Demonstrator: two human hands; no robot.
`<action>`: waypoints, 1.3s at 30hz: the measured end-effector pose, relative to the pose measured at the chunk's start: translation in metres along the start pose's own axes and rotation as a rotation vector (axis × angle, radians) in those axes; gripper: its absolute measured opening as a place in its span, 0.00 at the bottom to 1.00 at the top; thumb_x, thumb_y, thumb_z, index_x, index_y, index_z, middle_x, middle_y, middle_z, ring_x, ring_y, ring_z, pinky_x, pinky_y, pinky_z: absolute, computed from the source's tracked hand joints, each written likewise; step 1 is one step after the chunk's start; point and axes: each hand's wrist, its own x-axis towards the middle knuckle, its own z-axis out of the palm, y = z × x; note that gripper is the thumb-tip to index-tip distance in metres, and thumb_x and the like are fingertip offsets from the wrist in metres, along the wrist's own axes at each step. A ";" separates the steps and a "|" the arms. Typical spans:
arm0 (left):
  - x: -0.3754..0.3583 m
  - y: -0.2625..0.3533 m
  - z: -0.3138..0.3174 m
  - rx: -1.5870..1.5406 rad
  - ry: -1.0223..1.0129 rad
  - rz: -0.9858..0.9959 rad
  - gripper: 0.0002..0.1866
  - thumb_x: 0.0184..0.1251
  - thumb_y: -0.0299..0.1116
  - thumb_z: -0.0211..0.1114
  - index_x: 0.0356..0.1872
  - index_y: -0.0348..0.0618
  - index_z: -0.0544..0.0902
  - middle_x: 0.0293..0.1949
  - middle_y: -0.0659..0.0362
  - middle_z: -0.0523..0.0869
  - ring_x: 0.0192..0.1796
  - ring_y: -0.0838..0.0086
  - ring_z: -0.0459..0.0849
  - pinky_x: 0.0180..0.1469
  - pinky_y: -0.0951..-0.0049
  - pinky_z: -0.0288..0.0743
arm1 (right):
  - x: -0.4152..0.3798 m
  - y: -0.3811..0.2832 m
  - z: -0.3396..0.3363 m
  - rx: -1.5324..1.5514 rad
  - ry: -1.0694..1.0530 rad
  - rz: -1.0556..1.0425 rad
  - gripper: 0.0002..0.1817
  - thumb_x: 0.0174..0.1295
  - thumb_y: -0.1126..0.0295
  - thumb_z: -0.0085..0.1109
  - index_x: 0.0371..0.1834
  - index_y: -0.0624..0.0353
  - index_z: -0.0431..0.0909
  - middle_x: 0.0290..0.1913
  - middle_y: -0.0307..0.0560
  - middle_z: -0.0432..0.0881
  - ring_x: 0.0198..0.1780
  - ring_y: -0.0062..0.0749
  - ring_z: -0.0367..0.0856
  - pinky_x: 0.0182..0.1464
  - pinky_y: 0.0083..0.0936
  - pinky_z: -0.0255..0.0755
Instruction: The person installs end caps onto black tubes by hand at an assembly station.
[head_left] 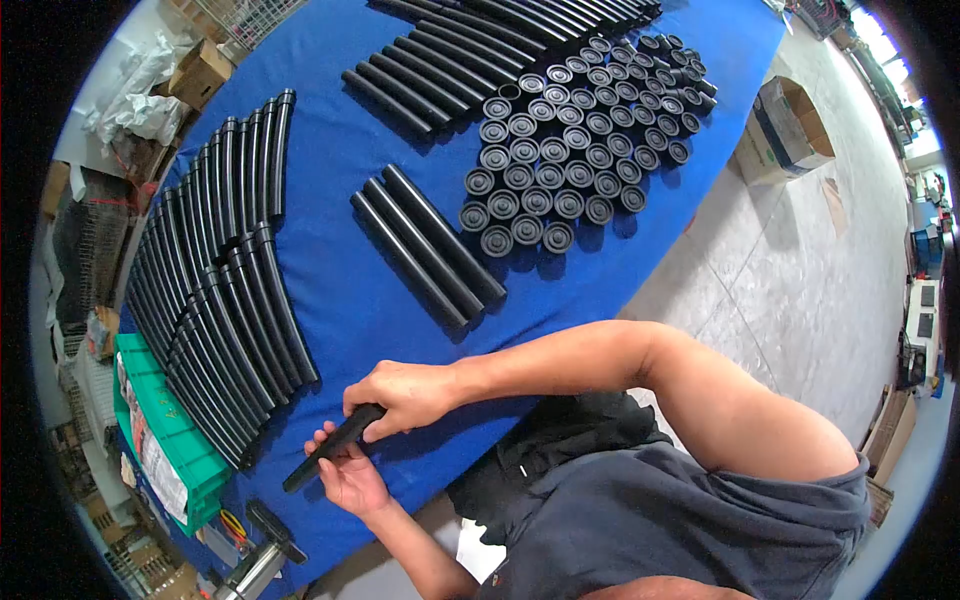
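A short black tube (326, 458) slants between my two hands above the blue cloth. My right hand (408, 396) is closed round its upper end, with the thumb along the near side. Lower down, my left hand (352, 480) supports the middle of the tube, fingers curled about it. Beyond my hands, three loose black tubes (425, 245) lie side by side on the cloth. To the left is a fanned batch of black tubes (225, 300) with collared ends, close to my left hand.
Many round black caps (575, 140) stand grouped at the upper right, beside more black tubes (420, 80). A green crate (200, 450) with a paper label sits at the left edge, near a black-headed mallet (275, 530). On the floor stands an open cardboard box (780, 135).
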 end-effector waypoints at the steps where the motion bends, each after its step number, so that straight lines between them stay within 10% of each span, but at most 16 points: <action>1: 0.002 -0.001 0.003 -0.016 0.001 -0.022 0.18 0.75 0.29 0.61 0.63 0.34 0.75 0.64 0.46 0.79 0.70 0.55 0.74 0.76 0.52 0.67 | 0.002 0.011 0.004 -0.163 0.108 -0.168 0.21 0.57 0.70 0.66 0.54 0.63 0.74 0.41 0.56 0.78 0.40 0.50 0.82 0.40 0.43 0.78; 4: 0.003 0.001 0.002 -0.053 0.003 -0.057 0.17 0.76 0.28 0.60 0.62 0.34 0.76 0.64 0.46 0.79 0.70 0.55 0.74 0.76 0.51 0.66 | 0.005 0.030 0.020 -0.519 0.311 -0.525 0.22 0.56 0.68 0.67 0.53 0.64 0.75 0.40 0.58 0.79 0.44 0.50 0.82 0.41 0.43 0.77; 7: 0.001 0.001 -0.007 -0.048 0.002 -0.039 0.17 0.77 0.29 0.59 0.61 0.34 0.76 0.64 0.46 0.79 0.70 0.55 0.74 0.76 0.51 0.67 | 0.003 0.020 0.015 -0.266 0.290 -0.492 0.20 0.58 0.70 0.65 0.53 0.63 0.75 0.42 0.56 0.78 0.43 0.53 0.81 0.42 0.46 0.77; 8: 0.001 0.001 -0.005 -0.037 -0.004 -0.031 0.17 0.77 0.29 0.59 0.61 0.34 0.76 0.64 0.46 0.79 0.70 0.55 0.74 0.75 0.51 0.67 | 0.001 0.011 0.008 -0.128 0.097 -0.184 0.19 0.59 0.71 0.64 0.53 0.62 0.75 0.42 0.55 0.76 0.43 0.55 0.81 0.42 0.47 0.77; 12: 0.003 0.000 0.004 -0.068 0.018 -0.079 0.17 0.77 0.29 0.59 0.61 0.34 0.76 0.64 0.46 0.79 0.69 0.55 0.75 0.75 0.51 0.68 | 0.004 0.028 0.018 -0.467 0.298 -0.528 0.20 0.58 0.71 0.65 0.53 0.62 0.75 0.42 0.55 0.77 0.43 0.55 0.81 0.41 0.47 0.77; 24: 0.003 0.002 -0.004 -0.090 -0.035 -0.071 0.17 0.79 0.31 0.55 0.62 0.31 0.75 0.67 0.44 0.76 0.72 0.55 0.71 0.78 0.51 0.63 | 0.000 0.020 0.018 -0.318 0.336 -0.516 0.18 0.60 0.69 0.65 0.52 0.61 0.75 0.40 0.55 0.78 0.38 0.55 0.81 0.38 0.47 0.76; 27: 0.002 0.001 -0.001 -0.068 -0.018 -0.040 0.17 0.77 0.28 0.58 0.62 0.33 0.76 0.65 0.44 0.78 0.70 0.54 0.74 0.76 0.51 0.66 | 0.005 0.020 0.009 -0.132 0.074 -0.215 0.20 0.59 0.70 0.65 0.54 0.61 0.74 0.42 0.55 0.77 0.39 0.53 0.81 0.38 0.46 0.77; 31: 0.005 0.001 -0.001 -0.115 -0.013 -0.087 0.18 0.77 0.30 0.59 0.62 0.34 0.76 0.65 0.45 0.78 0.71 0.55 0.73 0.77 0.50 0.64 | 0.001 0.024 0.019 -0.492 0.334 -0.569 0.19 0.59 0.65 0.65 0.50 0.65 0.78 0.40 0.59 0.82 0.44 0.54 0.83 0.40 0.44 0.79; 39: 0.004 0.002 -0.002 -0.059 0.015 -0.083 0.18 0.79 0.34 0.57 0.62 0.34 0.75 0.67 0.44 0.76 0.71 0.54 0.73 0.76 0.50 0.65 | 0.004 0.027 0.017 -0.421 0.347 -0.498 0.18 0.56 0.66 0.65 0.46 0.66 0.81 0.38 0.63 0.84 0.43 0.54 0.85 0.44 0.44 0.79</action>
